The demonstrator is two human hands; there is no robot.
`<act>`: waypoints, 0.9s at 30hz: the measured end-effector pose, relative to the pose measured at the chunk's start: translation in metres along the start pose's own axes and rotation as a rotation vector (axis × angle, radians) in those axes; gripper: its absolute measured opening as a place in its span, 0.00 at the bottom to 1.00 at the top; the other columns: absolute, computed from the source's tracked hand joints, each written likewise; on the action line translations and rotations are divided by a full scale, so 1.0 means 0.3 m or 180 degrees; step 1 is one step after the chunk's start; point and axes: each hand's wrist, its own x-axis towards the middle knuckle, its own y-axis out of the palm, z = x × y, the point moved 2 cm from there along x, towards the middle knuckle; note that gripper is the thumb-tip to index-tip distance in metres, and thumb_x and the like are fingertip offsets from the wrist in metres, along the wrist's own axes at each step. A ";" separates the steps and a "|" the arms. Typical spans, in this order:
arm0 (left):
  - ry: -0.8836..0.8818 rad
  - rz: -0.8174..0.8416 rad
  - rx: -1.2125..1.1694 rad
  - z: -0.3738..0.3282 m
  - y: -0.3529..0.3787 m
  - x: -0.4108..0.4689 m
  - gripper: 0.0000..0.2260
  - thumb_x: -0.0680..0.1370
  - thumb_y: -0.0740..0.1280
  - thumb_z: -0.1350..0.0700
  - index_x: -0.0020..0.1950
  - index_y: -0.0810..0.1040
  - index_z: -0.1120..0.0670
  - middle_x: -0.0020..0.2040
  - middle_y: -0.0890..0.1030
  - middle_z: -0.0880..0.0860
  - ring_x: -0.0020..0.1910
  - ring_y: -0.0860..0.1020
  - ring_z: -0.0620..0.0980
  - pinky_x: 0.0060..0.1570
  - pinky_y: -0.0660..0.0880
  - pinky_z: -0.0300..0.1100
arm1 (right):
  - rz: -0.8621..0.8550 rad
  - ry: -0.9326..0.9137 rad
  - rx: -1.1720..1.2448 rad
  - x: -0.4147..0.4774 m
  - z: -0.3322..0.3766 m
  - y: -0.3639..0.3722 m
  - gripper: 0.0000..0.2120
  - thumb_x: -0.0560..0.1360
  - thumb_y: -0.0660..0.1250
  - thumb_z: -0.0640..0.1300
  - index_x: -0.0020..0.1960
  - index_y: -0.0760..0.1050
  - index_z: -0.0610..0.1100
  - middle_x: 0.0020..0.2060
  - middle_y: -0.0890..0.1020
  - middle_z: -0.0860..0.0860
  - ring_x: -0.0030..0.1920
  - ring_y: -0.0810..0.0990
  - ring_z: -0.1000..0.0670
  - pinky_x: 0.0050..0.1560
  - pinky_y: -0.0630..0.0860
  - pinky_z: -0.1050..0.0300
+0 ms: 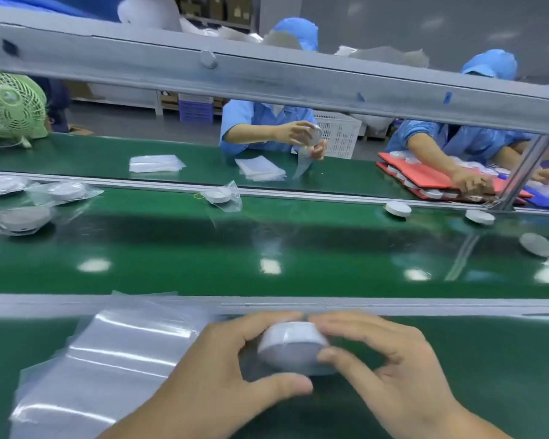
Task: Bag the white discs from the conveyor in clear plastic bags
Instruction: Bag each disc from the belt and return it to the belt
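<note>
Head view: the white disc (293, 346) sits between your hands above the near bench (488, 375), its flat face tilted toward you. Your left hand (232, 365) curls round its left edge and your right hand (393, 365) pinches the right edge. I cannot tell whether film already covers it. The stack of clear bags (108, 359) lies just left, nearer your left hand. On the conveyor (298, 248) beyond, bagged discs (61, 191) lie left and bare discs (396, 209) right.
</note>
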 end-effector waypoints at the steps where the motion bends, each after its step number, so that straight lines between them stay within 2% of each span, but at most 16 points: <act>1: 0.0135 -0.0252 0.0101 -0.005 0.010 -0.018 0.24 0.65 0.77 0.38 0.60 0.78 0.29 0.54 0.83 0.32 0.53 0.81 0.33 0.49 0.75 0.26 | 0.0103 0.0162 0.0110 0.000 0.015 0.009 0.10 0.77 0.72 0.57 0.55 0.86 0.56 0.61 0.84 0.61 0.66 0.80 0.55 0.64 0.76 0.60; 3: 0.0193 -0.0955 -0.0026 -0.013 0.034 -0.044 0.18 0.68 0.75 0.41 0.57 0.80 0.33 0.49 0.85 0.36 0.46 0.83 0.36 0.45 0.79 0.32 | 0.0538 0.0684 0.0389 0.007 0.032 0.030 0.15 0.74 0.69 0.68 0.56 0.85 0.64 0.71 0.75 0.63 0.74 0.71 0.56 0.71 0.70 0.57; 4: 0.0118 -0.1336 -0.0277 -0.016 0.046 -0.048 0.14 0.70 0.76 0.42 0.55 0.82 0.34 0.47 0.86 0.39 0.43 0.84 0.39 0.43 0.81 0.36 | 0.0762 0.0931 0.0572 0.011 0.033 0.043 0.18 0.70 0.70 0.72 0.56 0.84 0.67 0.71 0.74 0.65 0.74 0.71 0.58 0.70 0.70 0.57; 7: -0.0027 -0.1935 -0.0606 0.000 0.050 -0.042 0.09 0.70 0.75 0.42 0.50 0.84 0.34 0.43 0.86 0.40 0.41 0.84 0.39 0.40 0.76 0.29 | 0.1014 0.1363 0.0671 0.040 0.009 0.086 0.22 0.61 0.72 0.77 0.50 0.85 0.68 0.51 0.85 0.62 0.55 0.83 0.60 0.56 0.76 0.63; 8: -0.0021 -0.1838 -0.0392 -0.001 0.031 -0.033 0.11 0.70 0.73 0.40 0.52 0.83 0.32 0.46 0.85 0.37 0.45 0.83 0.35 0.41 0.75 0.27 | 0.0999 0.1403 0.0565 0.065 -0.006 0.097 0.21 0.61 0.73 0.76 0.47 0.85 0.67 0.45 0.86 0.61 0.48 0.83 0.59 0.50 0.75 0.66; 10: 0.0161 -0.1500 0.0621 -0.006 -0.030 -0.016 0.15 0.76 0.66 0.35 0.63 0.77 0.32 0.60 0.79 0.32 0.59 0.76 0.31 0.52 0.73 0.29 | 0.0858 0.1388 0.0350 0.139 -0.059 0.118 0.09 0.66 0.77 0.67 0.43 0.86 0.64 0.39 0.85 0.60 0.39 0.80 0.60 0.42 0.73 0.68; 11: 0.0306 -0.1408 0.1249 -0.003 -0.076 -0.008 0.17 0.79 0.61 0.35 0.67 0.74 0.34 0.64 0.74 0.32 0.64 0.72 0.33 0.59 0.70 0.34 | 0.0703 0.1448 0.0323 0.181 -0.103 0.125 0.03 0.69 0.78 0.59 0.42 0.86 0.64 0.38 0.85 0.61 0.37 0.79 0.60 0.42 0.74 0.67; 13: 0.0343 -0.1315 0.2560 0.016 -0.189 0.002 0.19 0.81 0.58 0.37 0.69 0.75 0.39 0.65 0.73 0.39 0.64 0.71 0.42 0.62 0.71 0.43 | 0.0265 0.1674 0.0188 0.283 -0.211 0.145 0.07 0.72 0.79 0.47 0.42 0.87 0.60 0.39 0.86 0.60 0.40 0.82 0.59 0.45 0.77 0.63; 15: -0.0292 -0.0785 0.3411 0.057 -0.298 0.006 0.17 0.81 0.57 0.35 0.64 0.77 0.37 0.62 0.75 0.35 0.62 0.72 0.44 0.60 0.74 0.46 | -0.0091 0.1862 -0.0221 0.399 -0.326 0.174 0.05 0.76 0.76 0.44 0.45 0.87 0.54 0.43 0.87 0.58 0.43 0.83 0.55 0.50 0.79 0.58; 16: -0.0626 -0.0461 0.3496 0.085 -0.340 0.005 0.18 0.78 0.57 0.33 0.63 0.77 0.34 0.61 0.75 0.32 0.63 0.71 0.42 0.61 0.73 0.46 | -0.0093 0.1896 -0.0563 0.455 -0.383 0.193 0.05 0.77 0.74 0.43 0.50 0.87 0.51 0.47 0.88 0.55 0.44 0.83 0.53 0.51 0.78 0.58; 17: -0.0808 -0.0230 0.3490 0.114 -0.369 0.000 0.18 0.76 0.58 0.31 0.62 0.76 0.31 0.61 0.75 0.30 0.63 0.70 0.40 0.61 0.73 0.45 | 0.0074 0.1920 -0.0936 0.510 -0.443 0.218 0.08 0.79 0.70 0.40 0.54 0.86 0.48 0.50 0.88 0.51 0.45 0.82 0.51 0.50 0.77 0.59; 19: -0.0865 0.0020 0.3534 0.148 -0.386 -0.011 0.18 0.75 0.58 0.28 0.61 0.75 0.27 0.61 0.73 0.27 0.63 0.70 0.37 0.61 0.71 0.42 | 0.0869 0.2102 -0.1587 0.591 -0.536 0.286 0.15 0.80 0.63 0.35 0.63 0.83 0.45 0.59 0.85 0.45 0.50 0.82 0.46 0.50 0.77 0.57; 21: -0.0826 0.0080 0.3567 0.167 -0.371 -0.011 0.17 0.76 0.56 0.28 0.61 0.74 0.26 0.61 0.75 0.27 0.62 0.71 0.36 0.61 0.70 0.40 | 0.1750 0.2339 -0.1766 0.620 -0.592 0.360 0.17 0.83 0.61 0.40 0.71 0.75 0.42 0.65 0.80 0.41 0.61 0.80 0.41 0.61 0.77 0.52; 23: -0.0772 0.0031 0.3625 0.176 -0.357 -0.007 0.17 0.77 0.52 0.30 0.58 0.77 0.28 0.61 0.76 0.31 0.61 0.72 0.37 0.59 0.71 0.41 | 0.2412 0.2222 -0.1923 0.624 -0.593 0.416 0.19 0.86 0.59 0.49 0.73 0.72 0.42 0.64 0.80 0.40 0.59 0.80 0.40 0.61 0.78 0.47; 25: -0.0756 -0.0080 0.3527 0.178 -0.345 0.000 0.16 0.80 0.53 0.32 0.57 0.79 0.30 0.66 0.74 0.32 0.63 0.70 0.38 0.58 0.73 0.42 | 0.2638 0.1789 -0.2205 0.626 -0.563 0.443 0.21 0.85 0.58 0.54 0.74 0.72 0.46 0.66 0.78 0.41 0.57 0.78 0.42 0.57 0.75 0.51; 27: -0.0750 -0.0112 0.3374 0.173 -0.335 0.005 0.14 0.81 0.56 0.35 0.60 0.78 0.30 0.70 0.70 0.32 0.67 0.67 0.39 0.61 0.72 0.42 | 0.2513 0.1414 -0.2209 0.606 -0.517 0.447 0.22 0.84 0.60 0.57 0.75 0.72 0.51 0.72 0.74 0.44 0.64 0.76 0.41 0.63 0.73 0.50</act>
